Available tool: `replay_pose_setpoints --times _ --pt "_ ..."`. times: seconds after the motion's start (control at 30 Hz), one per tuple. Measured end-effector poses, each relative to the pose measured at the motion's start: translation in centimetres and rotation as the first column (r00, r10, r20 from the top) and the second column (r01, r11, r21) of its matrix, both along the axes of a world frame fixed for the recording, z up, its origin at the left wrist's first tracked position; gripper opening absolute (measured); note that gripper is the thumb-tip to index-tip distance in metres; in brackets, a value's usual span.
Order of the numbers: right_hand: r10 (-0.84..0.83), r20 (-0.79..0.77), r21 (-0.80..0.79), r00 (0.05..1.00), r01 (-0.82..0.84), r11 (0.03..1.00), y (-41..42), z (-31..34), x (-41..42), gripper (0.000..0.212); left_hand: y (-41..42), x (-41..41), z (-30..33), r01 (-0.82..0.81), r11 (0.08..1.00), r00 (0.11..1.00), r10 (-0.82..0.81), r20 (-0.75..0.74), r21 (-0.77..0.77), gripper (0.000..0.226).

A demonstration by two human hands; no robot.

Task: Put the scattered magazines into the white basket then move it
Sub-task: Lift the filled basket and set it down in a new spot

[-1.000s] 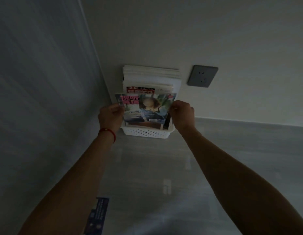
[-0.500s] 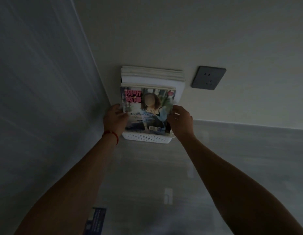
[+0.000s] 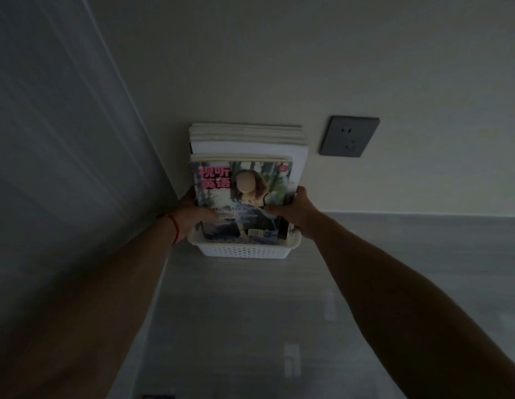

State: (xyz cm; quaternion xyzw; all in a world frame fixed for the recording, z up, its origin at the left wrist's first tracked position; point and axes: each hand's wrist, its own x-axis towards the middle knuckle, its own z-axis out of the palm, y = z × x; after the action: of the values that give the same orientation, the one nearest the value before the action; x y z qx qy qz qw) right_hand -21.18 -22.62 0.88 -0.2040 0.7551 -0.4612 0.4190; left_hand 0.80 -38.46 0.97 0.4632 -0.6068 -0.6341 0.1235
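We've got both hands, left hand [image 3: 192, 216] and right hand [image 3: 293, 211], clamped on the front magazine [image 3: 241, 197]; the loaded white basket [image 3: 244, 250] is likely heavy and flexy, so we grip its rim.

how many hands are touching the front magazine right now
2. The left hand grips the front magazine at its lower left edge; the right hand grips its lower right edge, above the white basket.

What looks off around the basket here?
Mostly tidy: magazines stand upright in the white basket, left hand and right hand on the front one. One oddity: a dark printed item lies on the floor at the bottom edge, possibly a stray magazine.
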Motion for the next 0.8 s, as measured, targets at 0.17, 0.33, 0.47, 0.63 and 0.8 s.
replay_pose_setpoints --times 0.17,0.33,0.47,0.63,0.8 --pt "-0.006 -0.032 -0.032 0.999 0.005 0.999 0.6 -0.9 -0.1 0.094 0.3 0.5 -0.8 0.015 1.000 1.000 -0.015 -0.012 -0.015 0.097" --pt "-0.008 -0.085 -0.023 0.996 0.006 1.000 3.9 -0.7 1.0 0.090 3.8 1.2 -0.8 -0.017 0.999 0.992 0.013 -0.129 -0.032 0.086" --pt "-0.053 -0.095 -0.034 0.994 0.050 0.998 8.8 -0.4 2.0 0.089 8.4 1.4 -0.6 -0.044 0.998 0.991 0.039 -0.125 -0.041 0.087" --pt "-0.121 -0.081 -0.053 0.989 0.117 0.992 17.7 -0.2 1.6 0.087 15.6 -0.4 0.1 -0.009 0.999 0.995 0.005 -0.103 -0.045 0.087" --pt "-0.269 -0.070 -0.016 0.961 0.268 0.963 27.7 0.5 -0.9 0.083 23.6 -5.1 1.3 0.141 0.990 0.985 -0.140 -0.101 0.006 0.083"
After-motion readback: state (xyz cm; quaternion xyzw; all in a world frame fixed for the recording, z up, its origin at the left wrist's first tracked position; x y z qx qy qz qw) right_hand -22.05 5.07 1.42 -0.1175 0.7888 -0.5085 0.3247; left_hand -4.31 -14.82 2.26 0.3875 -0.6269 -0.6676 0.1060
